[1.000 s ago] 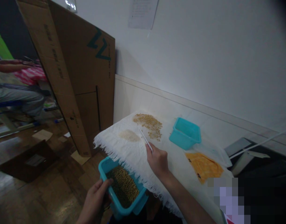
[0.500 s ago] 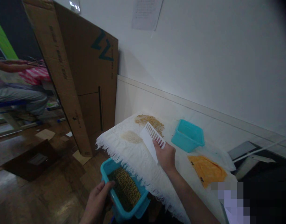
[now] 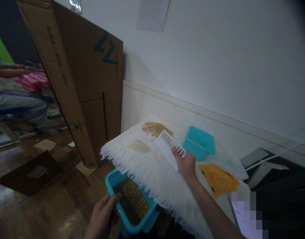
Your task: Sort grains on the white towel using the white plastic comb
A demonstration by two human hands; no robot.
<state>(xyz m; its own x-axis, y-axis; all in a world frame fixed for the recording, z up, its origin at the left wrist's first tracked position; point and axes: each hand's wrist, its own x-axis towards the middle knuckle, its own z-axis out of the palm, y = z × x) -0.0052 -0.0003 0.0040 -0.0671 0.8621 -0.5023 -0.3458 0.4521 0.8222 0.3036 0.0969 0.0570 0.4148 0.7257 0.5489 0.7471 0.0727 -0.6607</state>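
My left hand (image 3: 104,210) grips the near-left rim of a teal plastic bin (image 3: 131,229), thumb over the edge. Inside lie yellow beans (image 3: 136,196) beside small dark green ones. The bin is held just below the fringed edge of a white cloth (image 3: 164,186) on the table. Above the cloth, my right hand (image 3: 187,164) is closed on a white flat plastic scraper (image 3: 167,152) with a row of slots. Left of the scraper is a pale grain pile (image 3: 138,146); behind it, yellow beans (image 3: 157,127) are spread on the cloth.
Another teal bin (image 3: 198,144) stands by the wall, near an orange cloth (image 3: 219,179) and clear plastic. A tall cardboard box (image 3: 90,73) rises on the left. Beyond it a person (image 3: 23,96) sits. Cardboard pieces (image 3: 30,172) lie on the floor.
My right hand has drawn the scraper rightward and slightly towards me, away from the pale pile. My left hand keeps its hold on the bin. The view has shifted a little.
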